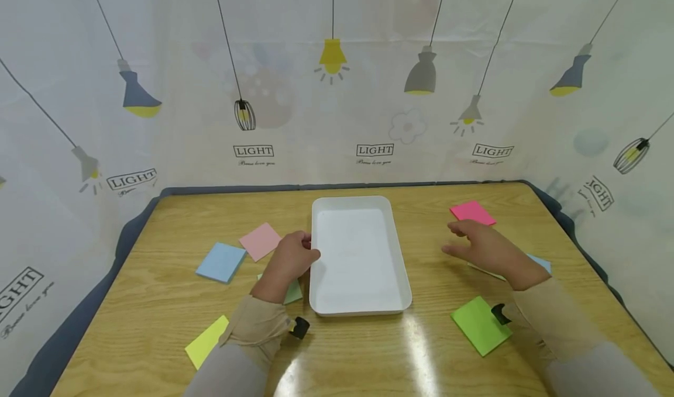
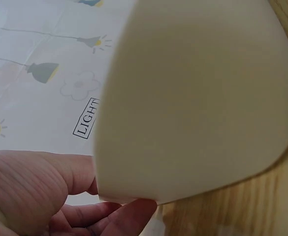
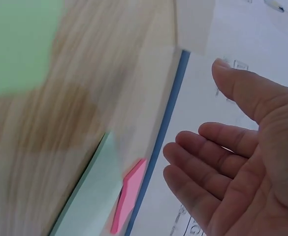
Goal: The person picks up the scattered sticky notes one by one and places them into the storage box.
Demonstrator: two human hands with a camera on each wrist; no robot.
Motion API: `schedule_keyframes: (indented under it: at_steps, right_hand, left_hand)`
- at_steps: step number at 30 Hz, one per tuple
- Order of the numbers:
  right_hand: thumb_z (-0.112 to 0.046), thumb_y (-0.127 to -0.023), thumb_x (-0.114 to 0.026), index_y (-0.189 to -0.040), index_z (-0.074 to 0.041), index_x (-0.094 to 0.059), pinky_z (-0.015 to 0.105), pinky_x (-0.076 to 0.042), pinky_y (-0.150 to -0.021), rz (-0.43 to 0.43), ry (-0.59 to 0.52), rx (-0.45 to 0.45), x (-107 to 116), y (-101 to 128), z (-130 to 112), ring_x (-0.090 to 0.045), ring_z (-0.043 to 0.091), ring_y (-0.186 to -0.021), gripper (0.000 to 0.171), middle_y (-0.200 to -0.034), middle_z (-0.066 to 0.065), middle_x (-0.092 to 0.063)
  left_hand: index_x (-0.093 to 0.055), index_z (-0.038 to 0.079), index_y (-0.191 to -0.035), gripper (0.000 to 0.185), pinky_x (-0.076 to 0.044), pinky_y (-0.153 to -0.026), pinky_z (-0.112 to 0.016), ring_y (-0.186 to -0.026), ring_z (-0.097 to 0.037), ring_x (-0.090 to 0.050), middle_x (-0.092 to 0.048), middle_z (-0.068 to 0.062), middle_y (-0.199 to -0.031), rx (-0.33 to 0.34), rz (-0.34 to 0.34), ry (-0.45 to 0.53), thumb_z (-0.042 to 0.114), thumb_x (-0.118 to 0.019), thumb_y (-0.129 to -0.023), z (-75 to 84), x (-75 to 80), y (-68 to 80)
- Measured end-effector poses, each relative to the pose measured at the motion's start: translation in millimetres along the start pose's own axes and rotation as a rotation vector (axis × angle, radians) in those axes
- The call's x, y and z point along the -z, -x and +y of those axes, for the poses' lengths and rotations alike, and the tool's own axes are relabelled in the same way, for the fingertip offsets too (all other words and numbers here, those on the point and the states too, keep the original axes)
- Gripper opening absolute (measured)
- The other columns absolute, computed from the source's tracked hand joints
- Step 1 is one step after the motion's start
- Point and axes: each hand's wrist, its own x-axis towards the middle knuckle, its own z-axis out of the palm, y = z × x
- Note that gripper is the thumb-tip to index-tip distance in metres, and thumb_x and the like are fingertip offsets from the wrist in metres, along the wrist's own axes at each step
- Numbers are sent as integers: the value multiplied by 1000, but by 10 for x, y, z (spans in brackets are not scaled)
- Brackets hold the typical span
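Wooden table (image 1: 368, 356) bears white tray (image 1: 360, 255), long axis running away; left hand (image 1: 291, 256) grips it.

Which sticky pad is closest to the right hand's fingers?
The hot pink pad, at the far right of the table, just beyond the right hand. It is the only vivid pink one; the pale pink pad lies left of the white tray.

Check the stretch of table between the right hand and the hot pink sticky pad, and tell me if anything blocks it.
Nothing visible blocks it. The right hand hovers open, with the hot pink sticky pad lying flat just beyond its fingertips, only bare table around it. The white tray sits off to the left.
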Motion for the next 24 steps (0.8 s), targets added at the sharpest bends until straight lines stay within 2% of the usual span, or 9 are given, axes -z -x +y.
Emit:
schedule_keyframes:
  at_steps: [6, 10, 15, 19, 24]
  right_hand:
    - [-41, -97, -73, -150, 14, -43, 68, -38, -112, -5, 57, -21, 50, 76, 258, -42, 56, -140, 82, -151, 36, -46]
    - [-42, -90, -80, -150, 15, -41, 70, -38, -111, -33, 68, -45, 64, 109, 399, -40, 58, -140, 91, -150, 38, -46]
    - [-41, -85, -85, -151, 16, -38, 70, -40, -109, -74, 88, -73, 43, 135, 526, -43, 59, -137, 99, -149, 42, -44]
    - [-38, -84, -86, -148, 19, -39, 66, -46, -103, -79, 107, -91, 19, 168, 587, -50, 55, -129, 97, -145, 43, -46]
    - [-33, -85, -86, -146, 20, -41, 66, -47, -103, -83, 126, -107, 20, 200, 598, -51, 56, -128, 93, -145, 43, -47]
  left_hand:
    - [-61, 0, -138, 45, -57, -90, -44, -112, -31, -64, -65, -18, -130, -2, -4, 7, 17, -65, -97, 0, 1, 14]
    - [-60, -1, -138, 45, -57, -90, -44, -112, -31, -64, -65, -18, -130, -6, -5, 9, 17, -65, -97, 4, 5, 23]
    - [-60, -1, -139, 45, -56, -91, -44, -113, -31, -63, -65, -18, -130, -4, -3, 5, 17, -65, -97, -3, 9, 18]
    - [-60, -1, -140, 46, -56, -91, -45, -113, -31, -63, -65, -18, -131, -4, -5, 0, 18, -65, -97, -7, 16, 18]
    - [-60, 0, -139, 46, -56, -91, -45, -113, -31, -63, -65, -18, -131, -10, -5, -5, 19, -65, -97, -3, 12, 17]
